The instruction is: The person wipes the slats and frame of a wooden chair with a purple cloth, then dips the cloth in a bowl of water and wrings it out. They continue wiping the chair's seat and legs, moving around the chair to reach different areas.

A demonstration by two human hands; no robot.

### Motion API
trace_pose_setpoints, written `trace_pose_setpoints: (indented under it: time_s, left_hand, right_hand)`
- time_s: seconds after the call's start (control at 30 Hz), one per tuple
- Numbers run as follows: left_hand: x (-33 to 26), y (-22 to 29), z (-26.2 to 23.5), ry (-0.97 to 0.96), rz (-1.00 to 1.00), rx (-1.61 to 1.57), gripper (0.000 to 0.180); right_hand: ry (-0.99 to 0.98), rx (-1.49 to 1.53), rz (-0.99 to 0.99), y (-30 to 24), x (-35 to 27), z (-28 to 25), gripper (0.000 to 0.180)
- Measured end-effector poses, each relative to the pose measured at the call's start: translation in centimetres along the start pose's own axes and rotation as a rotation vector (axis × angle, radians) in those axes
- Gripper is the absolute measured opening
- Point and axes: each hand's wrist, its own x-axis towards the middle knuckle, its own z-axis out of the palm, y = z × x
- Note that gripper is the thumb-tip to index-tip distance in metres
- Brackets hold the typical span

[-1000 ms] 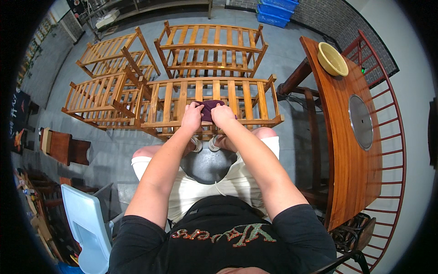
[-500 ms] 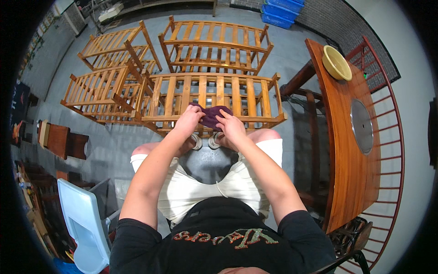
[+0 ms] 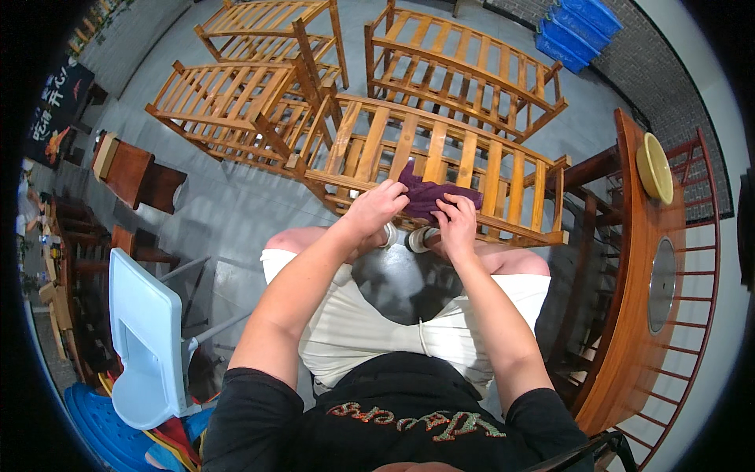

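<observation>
A dark purple cloth (image 3: 431, 195) is held in front of me between both hands, over a wooden slatted rack (image 3: 440, 157) lying on the floor. My left hand (image 3: 377, 206) grips the cloth's left end. My right hand (image 3: 456, 224) pinches its right part from below. I am seated; my knees in pale shorts and my shoes show beneath the hands.
Several more wooden slatted racks (image 3: 228, 94) lie on the grey floor ahead and to the left. A round wooden table (image 3: 629, 299) with a yellow bowl (image 3: 654, 167) stands on my right. A light blue plastic chair (image 3: 145, 338) is at my left; blue crates (image 3: 578, 31) sit far back.
My hands with the cloth have come slightly nearer to me and lower over the rack's near rail. My fingers have shifted along the cloth.
</observation>
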Motion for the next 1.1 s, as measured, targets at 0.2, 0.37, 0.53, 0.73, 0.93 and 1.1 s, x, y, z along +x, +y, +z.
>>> trace_pose_setpoints:
  time_s: [0.2,0.37,0.53,0.73,0.93,1.1]
  left_hand:
    - [-1.6,-2.3,-0.5,0.016,0.011,0.065,0.017]
    - [-3.7,-4.5,-1.7,0.081,-0.019,-0.024,0.018]
    - [-6.6,-6.2,-5.3,0.027,-0.270,0.081,0.017]
    - [-9.1,-7.2,-8.5,-0.026,-0.497,0.258,0.015]
    - [-7.8,-4.1,-10.8,-0.138,-0.523,0.392,0.044]
    - [-9.3,-5.9,-8.7,-0.167,-0.521,0.255,0.050]
  right_hand:
    - [0.001,-0.005,-0.067,-2.1,0.8,2.0,0.029]
    - [-0.026,-0.024,-0.129,-4.0,1.6,4.1,0.030]
    - [-0.076,-0.003,-0.171,-7.9,3.5,7.9,0.028]
    - [-0.066,0.051,-0.274,-12.6,5.5,12.1,0.015]
    - [-0.098,-0.040,-0.315,-14.1,6.4,15.9,0.024]
    - [-0.096,-0.055,-0.472,-13.5,6.5,12.8,0.039]
